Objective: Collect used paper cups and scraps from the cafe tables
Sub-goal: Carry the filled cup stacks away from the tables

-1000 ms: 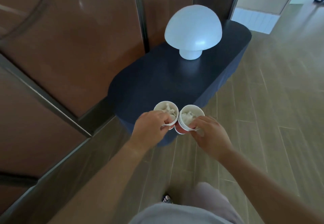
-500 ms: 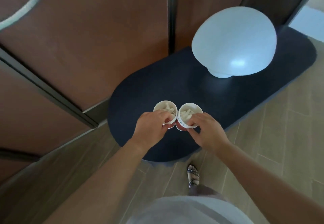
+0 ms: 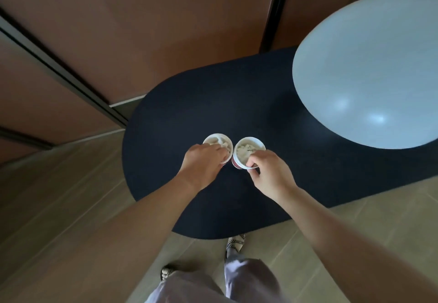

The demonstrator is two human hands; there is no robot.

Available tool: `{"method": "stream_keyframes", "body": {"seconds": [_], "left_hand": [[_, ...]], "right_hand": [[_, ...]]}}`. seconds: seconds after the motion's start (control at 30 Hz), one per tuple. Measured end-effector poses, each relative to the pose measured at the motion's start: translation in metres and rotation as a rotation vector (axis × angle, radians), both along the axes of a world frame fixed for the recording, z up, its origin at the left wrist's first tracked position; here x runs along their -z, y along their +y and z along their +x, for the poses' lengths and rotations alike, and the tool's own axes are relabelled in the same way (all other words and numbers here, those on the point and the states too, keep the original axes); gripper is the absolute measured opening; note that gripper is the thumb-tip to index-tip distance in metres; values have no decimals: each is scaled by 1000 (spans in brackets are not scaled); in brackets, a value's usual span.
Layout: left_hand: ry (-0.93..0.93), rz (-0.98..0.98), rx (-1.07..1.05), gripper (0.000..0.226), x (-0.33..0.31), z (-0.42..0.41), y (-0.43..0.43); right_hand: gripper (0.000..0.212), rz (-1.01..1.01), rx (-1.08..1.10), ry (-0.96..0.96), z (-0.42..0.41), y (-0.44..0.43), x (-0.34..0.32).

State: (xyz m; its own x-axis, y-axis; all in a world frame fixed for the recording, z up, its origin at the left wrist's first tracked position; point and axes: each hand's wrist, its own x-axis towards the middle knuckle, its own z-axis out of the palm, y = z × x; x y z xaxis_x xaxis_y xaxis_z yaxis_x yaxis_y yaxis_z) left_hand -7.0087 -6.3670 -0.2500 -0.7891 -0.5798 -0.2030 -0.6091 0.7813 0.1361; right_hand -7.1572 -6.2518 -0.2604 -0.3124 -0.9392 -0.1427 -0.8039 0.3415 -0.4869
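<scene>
Two paper cups sit side by side over the near-left part of a dark oval bench [image 3: 189, 103]. Whether they rest on its top or hang just above it cannot be told. The left cup [image 3: 214, 138] and the right cup [image 3: 254, 142] have white rims close together, and the right one shows a red wall. Each holds crumpled white paper scraps [image 3: 245, 149].

The left hand [image 3: 203, 164] is curled over the near rim of the left cup and grips it. The right hand [image 3: 271, 173] pinches the near rim of the right cup between thumb and fingers.

The bench's rounded left end curves just left of the left hand, and its near edge runs between the forearms, above two sandalled feet [image 3: 234, 243]. Its far side lies against brown wall panels [image 3: 142, 30].

One white mushroom-dome lamp [image 3: 369, 65] covers the right part of the bench, well apart from the cups. Bare dark top lies between the cups and the lamp, and between the cups and the wall. Wood-look floor [image 3: 71, 208] spreads left of the bench and along its near edge.
</scene>
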Motion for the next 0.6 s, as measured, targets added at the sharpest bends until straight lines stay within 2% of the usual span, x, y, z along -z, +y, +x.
{"method": "stream_keyframes", "body": {"seconds": [0.17,0.37,0.6], "left_hand": [[-45,129,-81,22,28,0,-7],[-62,83,-98,24,48,-7,-10],[-56,46,-121,24,50,-15,-8]], "right_hand": [[9,78,19,37,-5,-13,25],[9,130,1,38,-10,-17,39],[7,90,-4,80,-18,-20,43]]}}
